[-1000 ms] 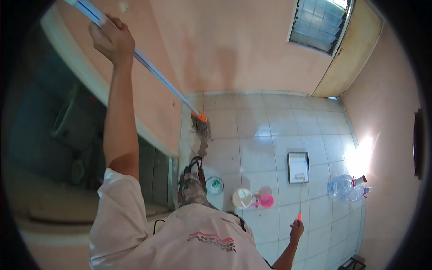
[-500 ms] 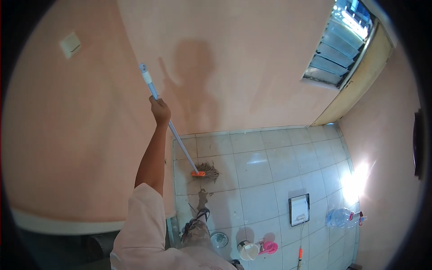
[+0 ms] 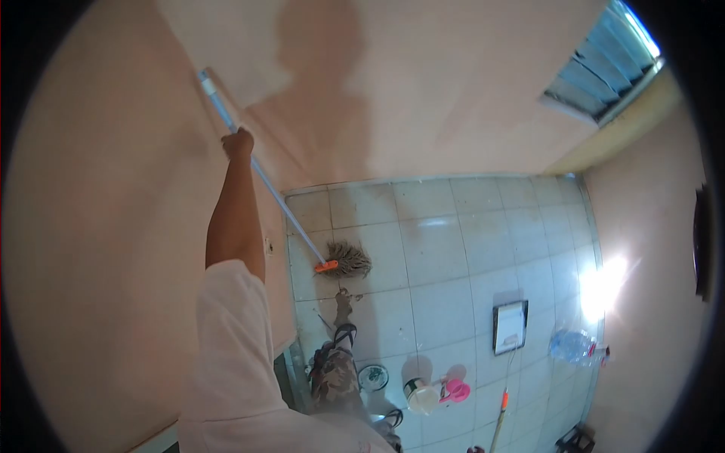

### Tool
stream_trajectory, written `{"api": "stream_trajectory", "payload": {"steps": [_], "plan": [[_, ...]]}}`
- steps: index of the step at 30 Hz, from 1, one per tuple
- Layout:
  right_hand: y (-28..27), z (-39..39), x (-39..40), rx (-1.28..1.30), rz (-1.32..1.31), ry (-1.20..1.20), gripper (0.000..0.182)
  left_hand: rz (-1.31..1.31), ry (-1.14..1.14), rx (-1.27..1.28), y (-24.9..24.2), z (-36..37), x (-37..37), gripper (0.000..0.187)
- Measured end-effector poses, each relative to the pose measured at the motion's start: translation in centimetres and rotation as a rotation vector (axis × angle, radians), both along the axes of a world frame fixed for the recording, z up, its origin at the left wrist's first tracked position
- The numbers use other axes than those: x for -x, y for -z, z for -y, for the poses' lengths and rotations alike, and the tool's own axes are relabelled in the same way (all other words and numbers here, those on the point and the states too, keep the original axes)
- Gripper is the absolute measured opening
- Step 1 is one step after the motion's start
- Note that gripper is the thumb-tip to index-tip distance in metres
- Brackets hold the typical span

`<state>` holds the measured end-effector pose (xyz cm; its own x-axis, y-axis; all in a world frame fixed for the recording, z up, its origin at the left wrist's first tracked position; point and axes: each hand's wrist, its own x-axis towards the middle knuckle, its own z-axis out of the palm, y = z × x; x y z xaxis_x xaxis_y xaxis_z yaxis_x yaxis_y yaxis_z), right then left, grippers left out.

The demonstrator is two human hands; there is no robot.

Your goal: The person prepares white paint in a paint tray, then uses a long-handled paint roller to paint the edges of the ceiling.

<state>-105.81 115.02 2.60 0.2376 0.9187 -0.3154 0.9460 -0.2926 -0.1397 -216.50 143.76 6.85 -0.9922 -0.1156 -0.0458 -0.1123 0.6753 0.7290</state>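
Note:
My left hand (image 3: 238, 143) is closed around the upper part of a mop handle (image 3: 272, 190), which slants down to the right. At its lower end, an orange clamp (image 3: 326, 266) holds a grey string mop head (image 3: 349, 260) on the tiled floor, near the wall corner. The mop head lies a little beyond my sandalled foot (image 3: 345, 334). My right hand is out of view.
A round lid (image 3: 373, 377), a white bucket (image 3: 421, 397) and a pink dipper (image 3: 456, 390) stand near my feet. Farther right are a tray-like item (image 3: 510, 328), an orange-and-tan handle (image 3: 504, 400) and a large clear bottle (image 3: 572, 347). Walls (image 3: 453, 90) bound the floor.
My left hand and the top of the handle have moved left and up in view, tilting the mop more. The view has shifted, and a dark object now shows at the lower right.

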Motion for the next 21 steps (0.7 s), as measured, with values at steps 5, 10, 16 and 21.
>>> {"api": "stream_trajectory", "payload": {"steps": [5,10,16,21], "plan": [[3.5,3.0,-0.6,-0.143,-0.07,-0.105,0.033,-0.213,0.968,0.748,16.0,8.4,-4.9,0.048],[2.3,7.4,-2.6,-0.144,-0.214,0.222,0.03,0.765,0.776,-0.107,22.9,25.9,-35.8,0.066],[5.6,22.0,-17.1,0.035,-0.31,0.446,0.034,0.068,1.919,1.045,20.5,48.0,-61.5,0.024],[2.4,35.6,-30.1,-0.018,-0.308,0.738,0.031,0.334,2.066,1.358,17.8,49.7,-71.1,0.029]]}}
